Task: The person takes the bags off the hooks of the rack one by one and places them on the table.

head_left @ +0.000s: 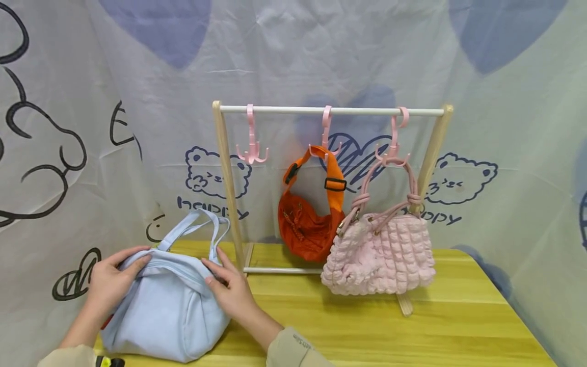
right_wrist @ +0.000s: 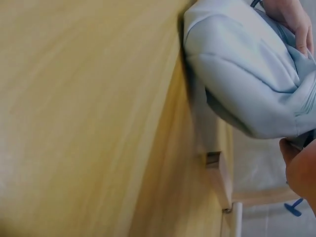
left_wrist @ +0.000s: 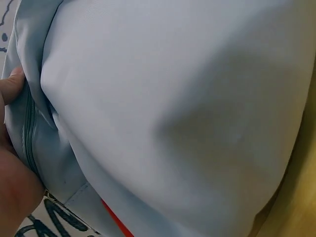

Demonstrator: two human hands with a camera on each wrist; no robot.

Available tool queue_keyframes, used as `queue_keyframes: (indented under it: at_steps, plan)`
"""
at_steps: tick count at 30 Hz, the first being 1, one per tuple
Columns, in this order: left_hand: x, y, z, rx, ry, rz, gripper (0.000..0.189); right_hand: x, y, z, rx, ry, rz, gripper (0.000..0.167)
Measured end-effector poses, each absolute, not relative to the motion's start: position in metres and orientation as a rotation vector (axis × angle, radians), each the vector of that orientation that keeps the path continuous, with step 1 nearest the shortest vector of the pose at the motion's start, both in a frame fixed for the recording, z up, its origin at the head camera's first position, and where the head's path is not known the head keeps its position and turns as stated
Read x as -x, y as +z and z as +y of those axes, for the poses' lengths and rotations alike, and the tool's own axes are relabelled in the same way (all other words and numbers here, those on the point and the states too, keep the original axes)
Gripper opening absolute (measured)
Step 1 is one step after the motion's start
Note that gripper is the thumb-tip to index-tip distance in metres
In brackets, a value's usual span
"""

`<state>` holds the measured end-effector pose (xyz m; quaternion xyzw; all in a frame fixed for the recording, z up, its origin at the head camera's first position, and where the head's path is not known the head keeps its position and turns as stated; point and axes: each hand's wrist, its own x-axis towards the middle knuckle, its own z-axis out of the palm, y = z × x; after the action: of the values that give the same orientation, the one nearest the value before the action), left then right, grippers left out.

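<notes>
A light blue handbag [head_left: 160, 318] sits on the wooden table at the left, its two straps [head_left: 188, 229] standing up behind the top edge. My left hand [head_left: 111, 279] pinches the left end of the zipped top, thumb in front and fingers behind. At the other end my right hand [head_left: 236, 289] grips the top edge, thumb on the front face. In the left wrist view the bag's smooth panel [left_wrist: 148, 89] fills most of the picture, with the zip [left_wrist: 29, 133] beside my thumb. The right wrist view shows the bag's rounded side [right_wrist: 237, 74].
Right of the bag stands a rack with wooden posts [head_left: 225, 173] and a white bar [head_left: 289, 110]. Three pink hooks hang there: a left one [head_left: 251, 140], a middle one carrying an orange bag [head_left: 304, 232], a right one carrying a pink puffy bag [head_left: 390, 255]. Printed cloth [head_left: 293, 51] surrounds the table [head_left: 468, 316].
</notes>
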<state>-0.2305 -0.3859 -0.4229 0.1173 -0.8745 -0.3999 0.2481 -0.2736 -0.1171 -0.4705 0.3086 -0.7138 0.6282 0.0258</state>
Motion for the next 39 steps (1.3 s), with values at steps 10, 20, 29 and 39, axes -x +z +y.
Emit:
queue_keyframes:
  at_steps: [10,20,29,39]
  plan:
    - [0.251,-0.444,-0.391,-0.34,-1.105,-2.392,0.048,0.283,-0.485,-0.12,-0.886,1.984,-2.343,0.054]
    - [0.27,-0.465,-0.395,-0.306,-1.064,-2.482,0.044,0.288,-0.496,-0.119,-0.882,1.814,-2.444,0.051]
    - [0.277,-0.487,-0.4,-0.262,-1.003,-2.596,0.04,0.294,-0.507,-0.117,-0.96,1.593,-2.622,0.049]
    - [0.286,-0.501,-0.405,-0.255,-0.956,-2.733,0.041,0.298,-0.513,-0.119,-1.026,1.409,-2.707,0.051]
